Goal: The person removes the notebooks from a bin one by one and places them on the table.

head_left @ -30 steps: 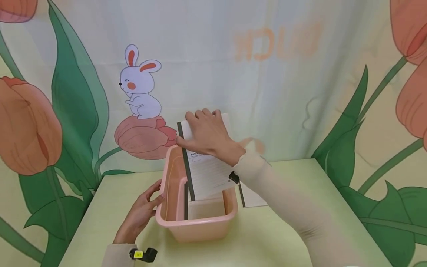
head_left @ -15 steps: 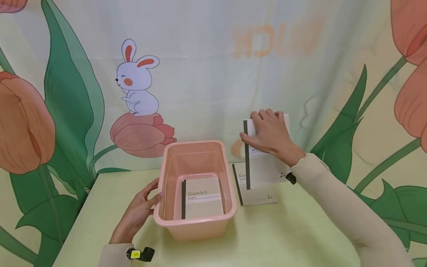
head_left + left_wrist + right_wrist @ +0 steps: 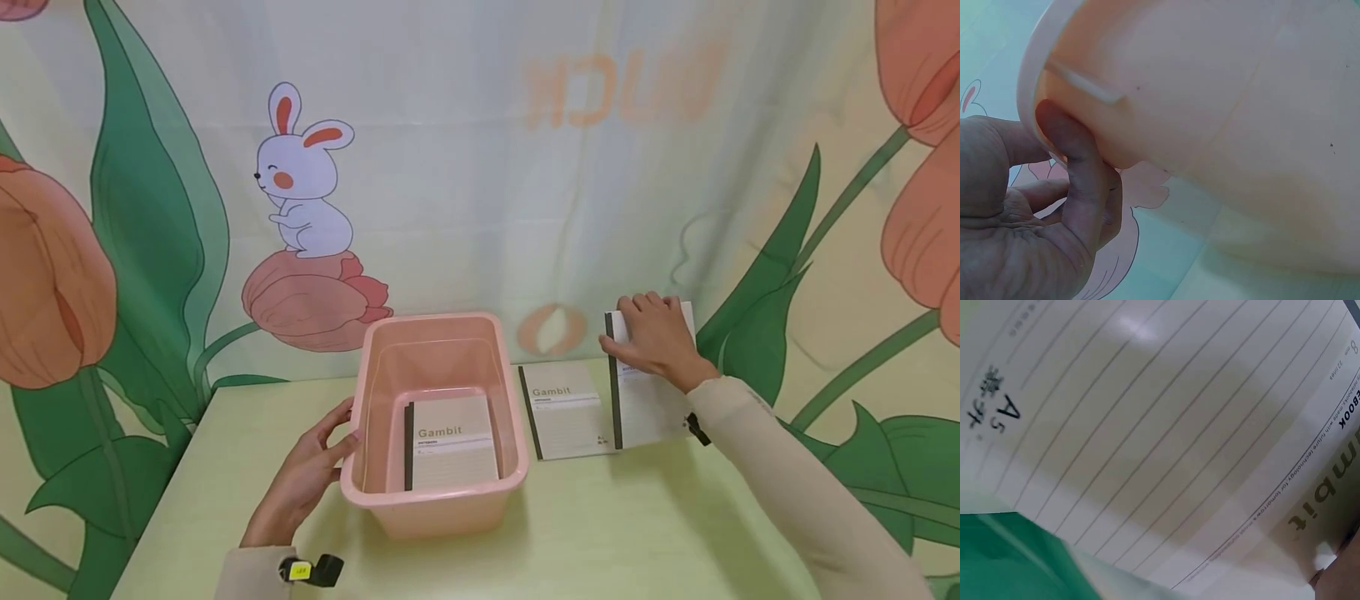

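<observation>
At the back and down both sides, a curtain (image 3: 450, 242) printed with tulips (image 3: 52, 275), green leaves (image 3: 150, 192) and a white rabbit (image 3: 313, 225), plus faint reversed orange letters (image 3: 613, 90) toward upper right. Below, a pale green counter (image 3: 600, 533), with the back edge along the foot of the curtain. On the counter, left of the middle of the back edge and close to it, a pink tub (image 3: 435, 515), upright, with the mouth upward. Cream sleeves on both arms, one (image 3: 802, 483) reaching in over the counter's right side, the other (image 3: 255, 575) from the lower left. In the tub, face up on the bottom, a "Gambit" notebook (image 3: 455, 462), with a second dark edge showing just beside the dark spine. Right of the tub, near the back edge, a flat notebook (image 3: 566, 429) of the same kind. Farther right, toward the back right corner, a raised notebook (image 3: 652, 412), roughly upright and overlapping the flat notebook's lower right corner in the head view; impossible to tell any contact with the counter. Right hand (image 3: 656, 337) gripping the raised notebook, with fingers over the top edge and thumb by the spine. Left hand (image 3: 311, 467) gripping the tub's left rim. On the wrists, small black devices (image 3: 327, 571). Smallest, an "A5" mark (image 3: 1004, 412) on the raised notebook's cover.
</observation>
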### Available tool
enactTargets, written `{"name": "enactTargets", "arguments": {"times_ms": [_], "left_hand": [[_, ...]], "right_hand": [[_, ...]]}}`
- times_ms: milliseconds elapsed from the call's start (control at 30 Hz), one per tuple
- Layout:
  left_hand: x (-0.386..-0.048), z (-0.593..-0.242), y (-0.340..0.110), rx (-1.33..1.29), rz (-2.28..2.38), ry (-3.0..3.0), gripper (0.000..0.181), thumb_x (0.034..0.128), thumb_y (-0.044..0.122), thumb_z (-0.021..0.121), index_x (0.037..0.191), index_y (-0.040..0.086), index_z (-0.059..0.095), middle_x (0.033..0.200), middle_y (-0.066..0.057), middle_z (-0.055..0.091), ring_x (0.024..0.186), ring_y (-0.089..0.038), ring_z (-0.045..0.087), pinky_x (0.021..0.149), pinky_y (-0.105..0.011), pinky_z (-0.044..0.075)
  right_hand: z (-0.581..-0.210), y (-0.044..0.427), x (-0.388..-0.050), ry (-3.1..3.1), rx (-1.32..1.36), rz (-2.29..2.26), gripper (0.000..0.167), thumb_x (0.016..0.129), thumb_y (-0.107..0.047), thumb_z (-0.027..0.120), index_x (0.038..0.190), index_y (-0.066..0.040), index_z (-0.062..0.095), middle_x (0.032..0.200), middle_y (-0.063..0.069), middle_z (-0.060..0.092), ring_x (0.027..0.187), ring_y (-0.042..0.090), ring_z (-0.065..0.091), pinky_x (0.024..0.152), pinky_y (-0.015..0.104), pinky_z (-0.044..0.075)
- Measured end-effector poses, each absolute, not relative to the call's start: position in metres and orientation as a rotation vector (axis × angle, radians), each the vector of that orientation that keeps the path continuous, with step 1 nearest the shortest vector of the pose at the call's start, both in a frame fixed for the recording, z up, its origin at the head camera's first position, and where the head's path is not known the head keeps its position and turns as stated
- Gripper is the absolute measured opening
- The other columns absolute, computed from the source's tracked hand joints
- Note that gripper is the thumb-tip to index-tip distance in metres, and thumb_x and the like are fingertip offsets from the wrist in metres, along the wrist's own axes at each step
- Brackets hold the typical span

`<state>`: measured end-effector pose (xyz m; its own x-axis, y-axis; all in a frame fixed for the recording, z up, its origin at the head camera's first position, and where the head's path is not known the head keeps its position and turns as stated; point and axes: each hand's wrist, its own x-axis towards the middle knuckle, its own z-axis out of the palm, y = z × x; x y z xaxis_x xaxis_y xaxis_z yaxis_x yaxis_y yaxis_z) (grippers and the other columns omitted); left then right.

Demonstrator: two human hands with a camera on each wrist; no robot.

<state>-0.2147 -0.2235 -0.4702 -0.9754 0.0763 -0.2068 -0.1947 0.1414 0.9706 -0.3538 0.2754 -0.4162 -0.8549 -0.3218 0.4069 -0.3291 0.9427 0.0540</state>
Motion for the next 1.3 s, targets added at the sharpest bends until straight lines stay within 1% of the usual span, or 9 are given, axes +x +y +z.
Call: {"name": "enactTargets", "arguments": {"times_ms": [200,333,600,800,933,1133,1200,1233,1300], "left_hand": [[-0.215,-0.471,-0.225,-0.128,1.934,2.203,0.064,0.1009,0.021,0.055,0.157,0.027,0.025,0.156,-0.01,0.028,0.137,-0.035,0.042,0.097,-0.043,0.053],[-0.216,-0.471,-0.224,-0.122,1.928,2.209,0.064,0.1008,0.021,0.055,0.157,0.026,0.025,0.156,-0.011,0.028,0.137,-0.036,0.041,0.098,-0.045,0.053],[-0.216,-0.473,-0.225,-0.106,1.926,2.208,0.064,0.101,0.019,0.055,0.157,0.024,0.025,0.155,-0.011,0.028,0.136,-0.037,0.043,0.095,-0.044,0.054],[-0.216,-0.471,-0.227,-0.108,1.916,2.222,0.065,0.1008,0.021,0.056,0.157,0.025,0.024,0.155,-0.011,0.028,0.135,-0.036,0.043,0.094,-0.043,0.054],[-0.215,-0.471,-0.227,-0.119,1.914,2.22,0.065,0.1006,0.021,0.056,0.157,0.026,0.024,0.155,-0.011,0.028,0.136,-0.036,0.042,0.095,-0.044,0.054],[-0.215,-0.47,-0.227,-0.127,1.904,2.229,0.065,0.1001,0.022,0.057,0.156,0.027,0.025,0.155,-0.01,0.029,0.136,-0.036,0.042,0.097,-0.046,0.053],[-0.215,-0.47,-0.227,-0.128,1.901,2.233,0.064,0.1,0.022,0.057,0.156,0.028,0.026,0.154,-0.01,0.029,0.136,-0.036,0.042,0.097,-0.047,0.053],[-0.215,-0.47,-0.227,-0.126,1.902,2.234,0.064,0.1,0.022,0.057,0.156,0.028,0.026,0.154,-0.011,0.029,0.135,-0.036,0.043,0.098,-0.048,0.053],[-0.215,-0.471,-0.228,-0.13,1.901,2.236,0.064,0.0998,0.022,0.057,0.156,0.028,0.027,0.154,-0.011,0.03,0.135,-0.037,0.043,0.098,-0.049,0.052]], "right_hand": [[-0.448,0.297,-0.369,-2.714,0.493,-0.015,0.054,0.086,-0.059,0.055,0.104,-0.008,0.057,0.093,0.011,0.059,0.091,0.031,0.054,0.079,0.051,0.036],[-0.468,0.311,-0.379,-2.758,0.46,-0.038,0.057,0.086,-0.061,0.054,0.106,-0.007,0.056,0.097,0.012,0.06,0.095,0.031,0.054,0.079,0.052,0.037],[-0.498,0.324,-0.388,-2.842,0.405,0.02,0.055,0.088,-0.059,0.057,0.105,-0.007,0.054,0.098,0.014,0.059,0.097,0.035,0.052,0.081,0.054,0.035],[-0.509,0.323,-0.395,-2.877,0.371,0.067,0.056,0.091,-0.06,0.055,0.111,-0.008,0.055,0.106,0.015,0.059,0.104,0.036,0.05,0.084,0.054,0.033],[-0.512,0.322,-0.399,-2.866,0.365,0.08,0.058,0.091,-0.061,0.054,0.114,-0.008,0.056,0.107,0.014,0.059,0.103,0.035,0.05,0.083,0.053,0.032],[-0.515,0.315,-0.405,-2.856,0.392,0.077,0.058,0.091,-0.062,0.054,0.112,-0.008,0.056,0.104,0.014,0.059,0.1,0.036,0.05,0.081,0.054,0.031],[-0.515,0.313,-0.407,-2.871,0.38,0.093,0.061,0.09,-0.063,0.054,0.116,-0.008,0.055,0.109,0.017,0.057,0.105,0.039,0.049,0.086,0.058,0.031],[-0.515,0.311,-0.408,-2.882,0.358,0.115,0.065,0.089,-0.064,0.054,0.122,-0.008,0.054,0.115,0.018,0.055,0.11,0.041,0.047,0.092,0.063,0.03],[-0.514,0.307,-0.41,-2.913,0.315,0.167,0.074,0.088,-0.066,0.055,0.136,-0.01,0.047,0.131,0.022,0.048,0.123,0.046,0.041,0.101,0.073,0.022]]}}
